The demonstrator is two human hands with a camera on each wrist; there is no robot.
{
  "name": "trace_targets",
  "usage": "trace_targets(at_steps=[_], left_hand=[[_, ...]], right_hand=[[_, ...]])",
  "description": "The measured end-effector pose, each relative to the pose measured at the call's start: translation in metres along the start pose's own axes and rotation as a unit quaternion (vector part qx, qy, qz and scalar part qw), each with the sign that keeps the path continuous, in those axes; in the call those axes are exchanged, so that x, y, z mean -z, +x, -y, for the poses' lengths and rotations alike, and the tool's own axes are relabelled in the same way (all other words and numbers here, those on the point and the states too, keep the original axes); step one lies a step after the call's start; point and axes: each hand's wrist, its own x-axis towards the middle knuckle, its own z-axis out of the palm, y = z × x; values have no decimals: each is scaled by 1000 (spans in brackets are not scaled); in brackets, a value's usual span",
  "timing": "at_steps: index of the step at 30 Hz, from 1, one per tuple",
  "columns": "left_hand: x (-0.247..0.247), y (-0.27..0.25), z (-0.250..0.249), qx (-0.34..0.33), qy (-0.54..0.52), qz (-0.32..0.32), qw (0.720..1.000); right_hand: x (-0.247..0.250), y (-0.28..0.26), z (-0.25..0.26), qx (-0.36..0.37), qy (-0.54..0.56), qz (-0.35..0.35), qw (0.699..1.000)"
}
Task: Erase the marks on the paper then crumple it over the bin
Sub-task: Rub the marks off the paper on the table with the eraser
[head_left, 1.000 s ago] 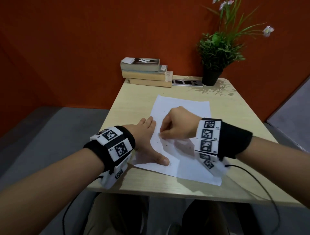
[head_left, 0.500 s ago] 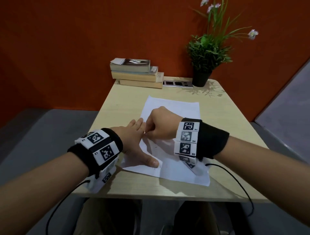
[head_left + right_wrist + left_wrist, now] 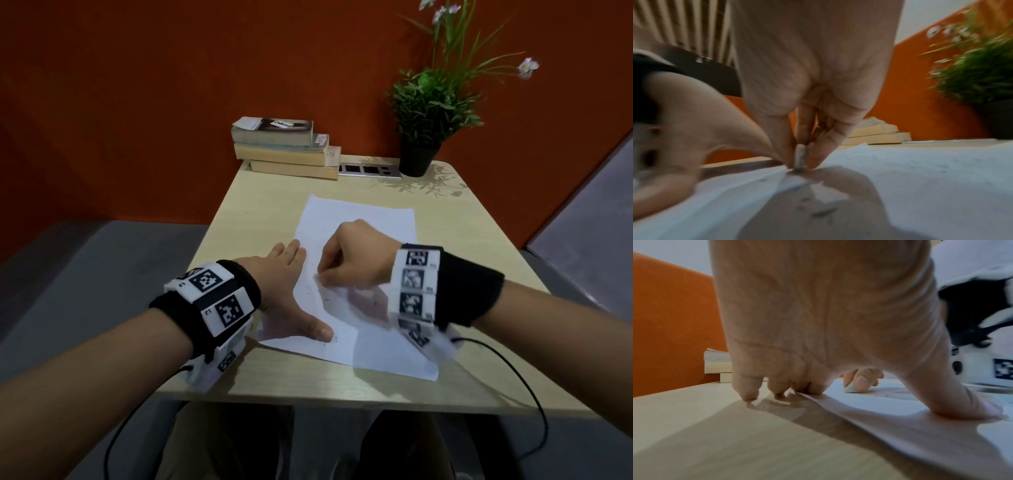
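Note:
A white sheet of paper (image 3: 359,226) with faint dark marks lies on the wooden table (image 3: 260,202). My left hand (image 3: 291,291) lies flat and spread on the sheet's left edge, its thumb pressing the near left corner. My right hand (image 3: 352,260) pinches a small white eraser (image 3: 851,389) between thumb and fingers, its tip down on the paper near the left hand. In the right wrist view the eraser (image 3: 800,156) touches the paper (image 3: 920,170), which ripples up beside it. The bin is not in view.
A stack of books (image 3: 287,147) stands at the table's far edge beside a flat power strip (image 3: 370,170). A potted plant (image 3: 431,113) occupies the far right corner. An orange wall runs behind; grey floor lies left and right.
My right hand with the eraser has shifted slightly over the paper in a rubbing stroke. The left hand has stayed pressed on the sheet. The head view has swung a little.

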Motion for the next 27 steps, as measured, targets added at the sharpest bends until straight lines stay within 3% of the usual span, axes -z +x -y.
trace_targets(at_steps=[2, 8, 11, 16, 22, 25, 27], left_hand=[[-2, 1, 1, 0, 1, 0, 1000], [-1, -1, 1, -1, -4, 5, 1000], [1, -2, -1, 4, -2, 3, 1000], [0, -2, -3, 11, 3, 2, 1000], [0, -6, -4, 11, 3, 7, 1000], [3, -7, -5, 12, 7, 6, 1000], [4, -7, -5, 12, 6, 4, 1000]], right_hand=[[1, -2, -6, 6, -19, 1, 1000], [30, 23, -52, -114, -47, -66, 990], [26, 13, -34, -92, -24, -54, 994], [-2, -42, 5, 40, -29, 50, 998], [27, -27, -62, -85, -43, -58, 994], [26, -31, -58, -79, -43, -66, 994], [15, -46, -40, -43, -19, -29, 998]])
